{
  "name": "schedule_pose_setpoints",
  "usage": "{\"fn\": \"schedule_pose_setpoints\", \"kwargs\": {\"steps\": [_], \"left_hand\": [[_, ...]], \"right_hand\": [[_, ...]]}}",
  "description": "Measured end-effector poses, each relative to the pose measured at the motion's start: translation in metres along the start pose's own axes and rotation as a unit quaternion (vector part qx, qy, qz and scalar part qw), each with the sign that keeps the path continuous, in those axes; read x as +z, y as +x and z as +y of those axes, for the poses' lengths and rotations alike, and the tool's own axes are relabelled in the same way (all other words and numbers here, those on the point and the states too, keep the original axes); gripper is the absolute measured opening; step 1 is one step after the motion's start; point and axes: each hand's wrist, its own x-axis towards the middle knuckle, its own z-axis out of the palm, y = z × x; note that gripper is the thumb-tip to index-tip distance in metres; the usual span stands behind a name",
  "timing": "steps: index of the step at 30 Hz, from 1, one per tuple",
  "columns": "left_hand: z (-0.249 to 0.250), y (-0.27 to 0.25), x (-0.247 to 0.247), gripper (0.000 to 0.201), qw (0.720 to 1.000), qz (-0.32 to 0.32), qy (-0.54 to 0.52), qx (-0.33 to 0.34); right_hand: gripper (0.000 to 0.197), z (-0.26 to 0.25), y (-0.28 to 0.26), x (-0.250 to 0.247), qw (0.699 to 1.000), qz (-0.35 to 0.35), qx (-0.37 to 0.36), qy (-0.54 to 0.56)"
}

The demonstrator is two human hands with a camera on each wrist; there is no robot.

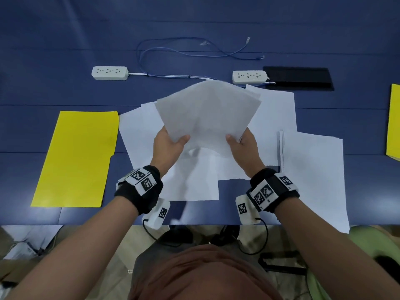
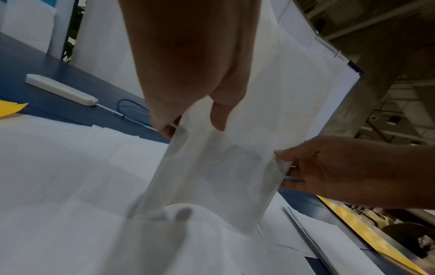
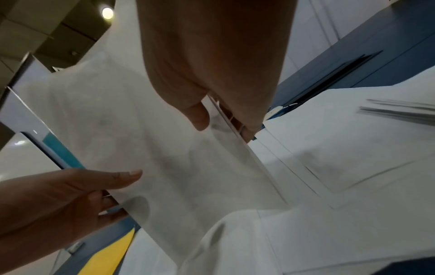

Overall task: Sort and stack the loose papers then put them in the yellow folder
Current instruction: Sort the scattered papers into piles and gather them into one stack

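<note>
Both hands hold up a small bundle of white papers (image 1: 207,113) above the blue table (image 1: 65,50), tilted with its far corner raised. My left hand (image 1: 171,144) pinches the bundle's lower left edge, thumb on top. My right hand (image 1: 242,144) pinches the lower right edge the same way. Close up, the papers (image 2: 235,167) show in the left wrist view and the papers (image 3: 141,130) in the right wrist view. More loose white sheets (image 1: 194,180) lie scattered beneath. The yellow folder (image 1: 78,159) lies shut and flat at the left.
A neater stack of sheets (image 1: 311,174) lies at the right, reaching over the table's front edge. A second yellow folder (image 1: 394,122) pokes in at the right edge. At the back are two white power strips (image 1: 109,72) (image 1: 250,76), a blue cable (image 1: 194,53) and a black pad (image 1: 298,77).
</note>
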Motion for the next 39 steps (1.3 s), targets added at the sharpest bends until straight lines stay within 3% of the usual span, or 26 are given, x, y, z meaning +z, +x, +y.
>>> {"fn": "schedule_pose_setpoints", "kwargs": {"steps": [3,7,12,17,22,25,28,31,34,39], "left_hand": [[-0.006,-0.003,0.000,0.040,0.999,-0.026,0.015,-0.011],[-0.002,-0.005,0.001,0.034,1.000,-0.003,0.017,0.016],[-0.007,-0.009,0.002,0.038,0.999,-0.032,0.041,-0.001],[-0.002,-0.011,0.000,0.032,1.000,0.006,0.016,0.024],[-0.002,-0.010,0.000,0.033,0.999,-0.017,0.024,0.030],[0.002,-0.008,-0.001,0.030,0.999,0.001,0.022,0.048],[0.008,-0.008,-0.004,0.026,0.997,0.020,0.021,0.076],[0.008,-0.008,-0.003,0.027,0.998,0.008,0.020,0.066],[0.006,-0.008,-0.003,0.028,0.999,-0.004,0.018,0.041],[0.009,-0.007,-0.004,0.029,0.997,0.007,0.026,0.067]], "right_hand": [[0.032,0.006,-0.003,0.005,0.999,-0.005,0.036,-0.007],[0.026,0.005,-0.004,0.004,0.999,0.038,0.008,-0.005],[0.033,0.010,-0.005,0.008,0.998,0.005,0.046,-0.036],[0.034,0.003,-0.006,0.002,0.999,0.037,0.030,-0.019],[0.040,0.002,-0.007,0.005,0.998,0.010,0.063,-0.005],[0.031,-0.001,-0.002,0.005,0.997,0.071,0.026,0.010],[0.035,-0.009,0.000,0.002,0.993,0.110,-0.016,0.031],[0.033,-0.005,0.003,0.004,0.996,0.087,0.003,0.025],[0.018,0.003,0.005,0.007,0.997,0.060,0.042,-0.001],[0.024,-0.001,0.005,-0.002,0.994,0.108,-0.011,-0.031]]}}
